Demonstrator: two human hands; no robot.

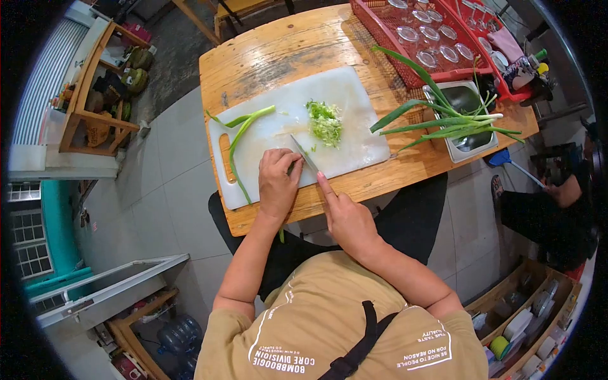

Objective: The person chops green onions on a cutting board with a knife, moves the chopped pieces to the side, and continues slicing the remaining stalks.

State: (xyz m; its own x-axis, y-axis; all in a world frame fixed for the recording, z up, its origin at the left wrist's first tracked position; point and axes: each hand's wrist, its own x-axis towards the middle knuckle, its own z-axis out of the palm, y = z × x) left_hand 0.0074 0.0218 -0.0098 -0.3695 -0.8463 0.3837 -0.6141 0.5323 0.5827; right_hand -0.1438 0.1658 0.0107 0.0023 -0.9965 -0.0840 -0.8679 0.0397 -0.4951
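Note:
My right hand [349,221] is closed round the handle of a knife [308,158], whose blade slants across the white cutting board [354,152]. Beside the blade, my left hand [278,180] presses curled fingers on a spring onion, mostly hidden beneath it; a green end [282,235] shows below the table edge. A small pile of chopped spring onion [325,124] lies on the board beyond the knife. To the left, another spring onion stalk [235,142] lies bent across the board, near its handle slot.
Whole spring onions [453,120] rest across a metal container [472,142] at the table's right. Behind stands a red crate [380,44] of upturned glasses. The wooden table [253,50] ends close to my body. At right, a person's hand [565,191] holds a blue-handled tool [522,172].

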